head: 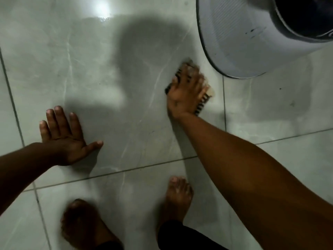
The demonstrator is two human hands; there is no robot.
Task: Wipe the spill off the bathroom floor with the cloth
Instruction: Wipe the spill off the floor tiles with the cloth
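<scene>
My right hand (185, 92) presses flat on a small cloth (203, 101) with dark stripes and a tan edge, on the grey tiled floor (108, 87) just left of a large grey tub. The cloth is blurred and mostly hidden under the palm and fingers. My left hand (64, 138) lies flat on the tile at the left, fingers spread, holding nothing. A wet, glossy film (277, 105) shows on the tiles right of the cloth and near the light reflection at the top.
A large grey plastic tub (243, 42) with a dark inside stands at the top right, close to the cloth. My two bare feet (178, 197) stand on the tiles at the bottom. Dark grout lines cross the floor.
</scene>
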